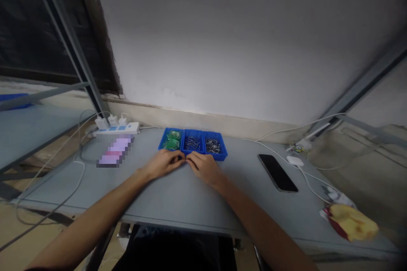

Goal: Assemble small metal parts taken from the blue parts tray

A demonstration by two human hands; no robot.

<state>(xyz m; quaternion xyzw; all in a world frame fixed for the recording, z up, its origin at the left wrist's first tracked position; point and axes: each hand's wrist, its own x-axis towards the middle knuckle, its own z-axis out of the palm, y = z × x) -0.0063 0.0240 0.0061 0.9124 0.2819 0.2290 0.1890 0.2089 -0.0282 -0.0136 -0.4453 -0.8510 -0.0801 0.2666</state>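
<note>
both forearms come in from the bottom of the view and angle inward, with wrists low over the table edge side. my left hand (160, 164) and right hand (205, 168) lie palm down, not spread, fingers curved forward, and the fingertips (182, 159) of the 2 hands meet in the middle. cannot tell if anything small is pinched between them.

straight ahead of my fingertips, just touching or just beside them, is a row of 3 blue plastic bins (192, 134). the row's long axis runs left to right across my front. the bin ahead of my left hand holds green packets (171, 139), the middle bin holds small metal pins (192, 143), and the bin ahead of my right hand holds more metal pins (212, 145). the pins lie jumbled, pointing different ways.

all of this sits on a grey table (178, 203). left of my left hand are a white power strip (116, 129) with chargers and a pixelated purple object (116, 150), unreadable. right of my right hand are a black smartphone (277, 172) and a white cable (270, 150). further right is a crumpled yellow and red wrapper (349, 222).
</note>
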